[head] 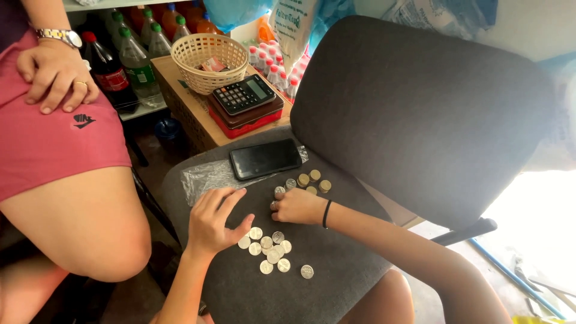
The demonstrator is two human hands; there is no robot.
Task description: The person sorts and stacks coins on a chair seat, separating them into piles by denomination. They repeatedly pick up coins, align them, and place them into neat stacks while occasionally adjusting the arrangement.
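On the grey seat of an office chair (pixel 336 264), the left hand (pixel 213 219) rests with fingers loosely spread, holding nothing, just beside a cluster of flat silver coins (pixel 270 249). The right hand (pixel 298 206) is curled at the coin stacks (pixel 309 181) near a black phone (pixel 264 158); whether it pinches a coin cannot be told. Behind stand a calculator (pixel 245 94), a wicker basket (pixel 209 60) and bottles (pixel 138 63), and another person's knee (pixel 90 222) sits to the left.

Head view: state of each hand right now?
Left hand: open, fingers spread, holding nothing, resting beside the loose silver coins.
Right hand: fingers curled by the coin stacks; whether it grips a coin cannot be told.
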